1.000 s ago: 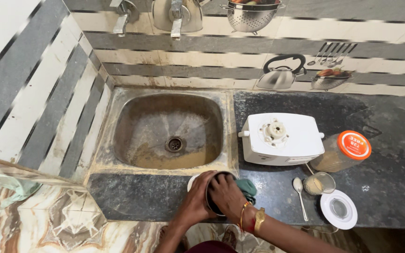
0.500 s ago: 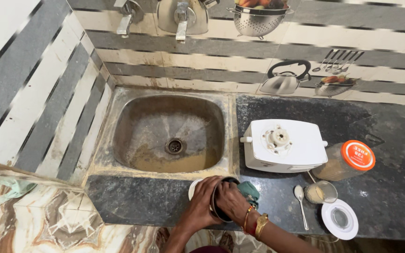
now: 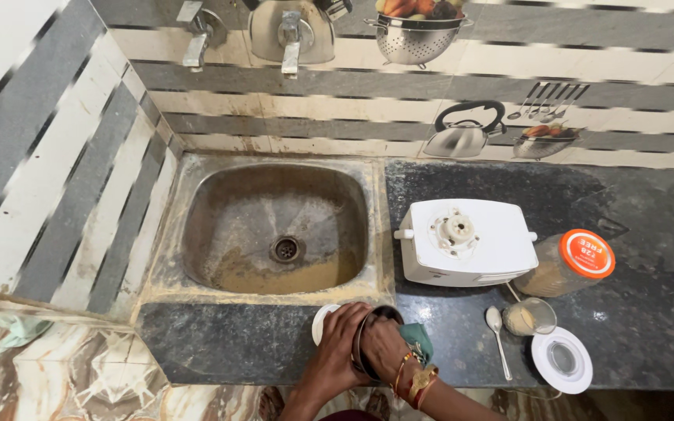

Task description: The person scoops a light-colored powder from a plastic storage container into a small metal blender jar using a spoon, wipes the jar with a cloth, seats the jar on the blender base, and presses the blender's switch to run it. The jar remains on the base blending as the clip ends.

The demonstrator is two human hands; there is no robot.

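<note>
Left hand (image 3: 335,343) grips a steel jar (image 3: 368,335); right hand (image 3: 384,347) reaches inside with a cloth (image 3: 417,339).

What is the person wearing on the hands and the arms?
Both forearms are bare, with no sleeves in view. The right hand has thin gold and red bangles and a gold wristwatch at the wrist. The left hand shows no jewellery that I can see.

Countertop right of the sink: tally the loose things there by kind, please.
White mixer base: 1
Orange-lidded clear plastic jar: 1
Small clear cup of powder: 1
Steel spoon: 1
Round white lid: 1
Total: 5
</note>
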